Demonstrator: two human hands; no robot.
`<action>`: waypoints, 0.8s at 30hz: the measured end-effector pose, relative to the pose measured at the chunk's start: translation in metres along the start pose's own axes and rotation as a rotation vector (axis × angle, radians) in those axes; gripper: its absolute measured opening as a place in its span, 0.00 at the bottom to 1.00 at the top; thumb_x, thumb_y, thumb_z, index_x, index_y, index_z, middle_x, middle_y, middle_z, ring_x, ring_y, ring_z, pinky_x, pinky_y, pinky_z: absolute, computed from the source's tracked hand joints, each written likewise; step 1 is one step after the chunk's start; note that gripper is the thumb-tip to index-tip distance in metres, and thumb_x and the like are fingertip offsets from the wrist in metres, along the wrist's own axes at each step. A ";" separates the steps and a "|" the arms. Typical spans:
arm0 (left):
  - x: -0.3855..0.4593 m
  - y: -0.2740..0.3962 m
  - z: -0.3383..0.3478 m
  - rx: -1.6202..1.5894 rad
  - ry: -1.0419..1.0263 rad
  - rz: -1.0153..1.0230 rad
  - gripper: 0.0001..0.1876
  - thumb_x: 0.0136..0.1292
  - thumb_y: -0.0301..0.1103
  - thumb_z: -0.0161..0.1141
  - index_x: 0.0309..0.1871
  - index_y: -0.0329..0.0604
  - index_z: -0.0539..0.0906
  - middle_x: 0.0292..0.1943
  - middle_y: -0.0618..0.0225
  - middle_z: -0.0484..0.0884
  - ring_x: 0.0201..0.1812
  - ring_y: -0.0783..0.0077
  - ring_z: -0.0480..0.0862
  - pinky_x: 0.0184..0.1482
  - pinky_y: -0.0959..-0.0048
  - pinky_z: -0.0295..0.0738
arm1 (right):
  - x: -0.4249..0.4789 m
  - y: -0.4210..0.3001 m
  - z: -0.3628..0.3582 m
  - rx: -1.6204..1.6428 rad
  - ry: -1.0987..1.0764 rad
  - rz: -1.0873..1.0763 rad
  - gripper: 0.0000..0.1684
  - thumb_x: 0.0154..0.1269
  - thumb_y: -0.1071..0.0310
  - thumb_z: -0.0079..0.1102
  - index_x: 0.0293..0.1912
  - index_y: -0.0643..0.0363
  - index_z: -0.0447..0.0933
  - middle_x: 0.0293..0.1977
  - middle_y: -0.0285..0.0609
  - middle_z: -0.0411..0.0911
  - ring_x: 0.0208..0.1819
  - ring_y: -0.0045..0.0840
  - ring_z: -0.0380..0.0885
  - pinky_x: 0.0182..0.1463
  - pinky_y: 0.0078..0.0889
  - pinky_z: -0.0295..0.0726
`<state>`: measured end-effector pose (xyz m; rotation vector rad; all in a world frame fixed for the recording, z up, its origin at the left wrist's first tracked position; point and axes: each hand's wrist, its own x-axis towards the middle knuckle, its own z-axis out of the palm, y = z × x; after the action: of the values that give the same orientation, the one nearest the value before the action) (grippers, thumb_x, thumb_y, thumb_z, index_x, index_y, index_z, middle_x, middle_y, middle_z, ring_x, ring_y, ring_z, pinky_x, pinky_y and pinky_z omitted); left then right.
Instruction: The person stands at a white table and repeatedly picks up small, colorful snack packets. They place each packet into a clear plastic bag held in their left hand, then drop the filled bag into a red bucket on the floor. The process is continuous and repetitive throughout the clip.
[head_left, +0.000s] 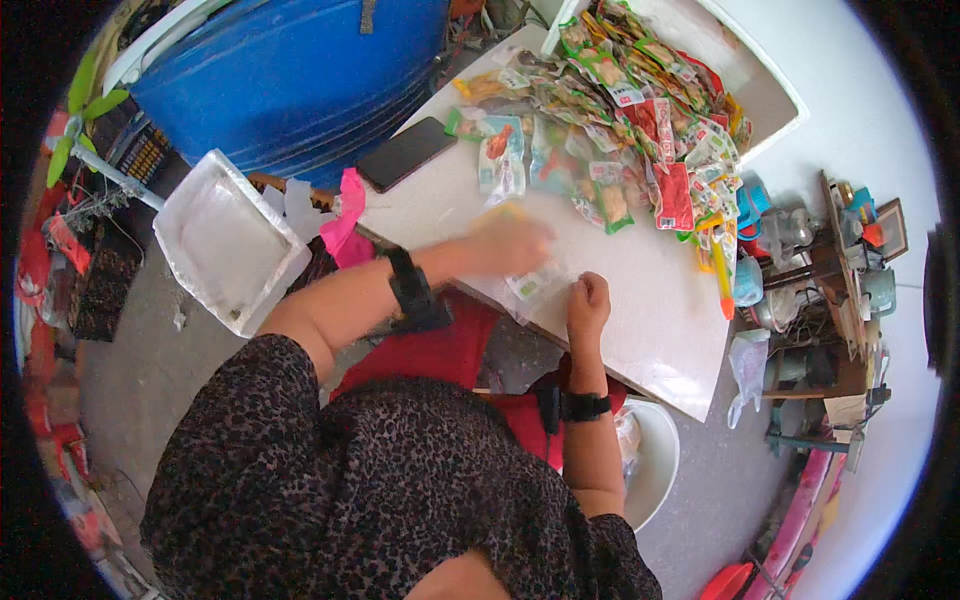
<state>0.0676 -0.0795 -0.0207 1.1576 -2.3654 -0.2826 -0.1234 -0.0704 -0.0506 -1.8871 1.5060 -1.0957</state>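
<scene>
My left hand (517, 244) is blurred over the white tabletop (652, 292). A blurred yellow-green patch shows just beyond its knuckles, and I cannot tell whether the fingers hold it. Between the hands, at the near table edge, a clear plastic packet (529, 283) with a green-and-white print lies partly under the left hand. To its right my right hand (589, 304) rests with curled fingers; whether anything is pinched inside is hidden. Beyond both hands spreads a heap of small sealed food packets (592, 105), with a blue-and-white packet (501, 154) at its left side.
The heap spills from a white foam box (780, 90). A black smartphone (409, 154) lies at the table's left edge. Left stand another foam box (225, 240) and a blue barrel (292, 82). A white bucket (660, 465) is by my right arm; a cluttered shelf (840, 277) stands right.
</scene>
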 end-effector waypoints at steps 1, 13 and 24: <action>0.018 -0.014 -0.025 0.215 -0.139 0.107 0.10 0.50 0.35 0.47 0.32 0.39 0.72 0.29 0.54 0.73 0.33 0.56 0.74 0.33 0.60 0.67 | -0.004 0.004 -0.004 -0.051 0.034 -0.004 0.12 0.50 0.76 0.44 0.37 0.69 0.66 0.33 0.52 0.70 0.36 0.38 0.70 0.41 0.32 0.69; 0.081 -0.188 -0.112 0.309 -0.022 -0.522 0.17 0.48 0.38 0.49 0.43 0.45 0.71 0.36 0.56 0.74 0.35 0.57 0.75 0.37 0.64 0.69 | -0.002 0.005 -0.006 -0.136 0.027 -0.079 0.12 0.49 0.76 0.45 0.37 0.68 0.66 0.39 0.55 0.67 0.43 0.44 0.66 0.47 0.36 0.64; 0.087 -0.247 -0.097 0.297 -0.126 -0.647 0.21 0.51 0.43 0.47 0.47 0.43 0.67 0.35 0.51 0.76 0.35 0.54 0.76 0.38 0.63 0.69 | 0.001 0.006 -0.002 -0.166 0.037 -0.186 0.12 0.46 0.76 0.49 0.35 0.66 0.67 0.38 0.55 0.68 0.42 0.44 0.67 0.46 0.37 0.65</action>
<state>0.2412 -0.2978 -0.0034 2.0917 -2.1119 -0.2223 -0.1283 -0.0724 -0.0541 -2.1682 1.5067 -1.1209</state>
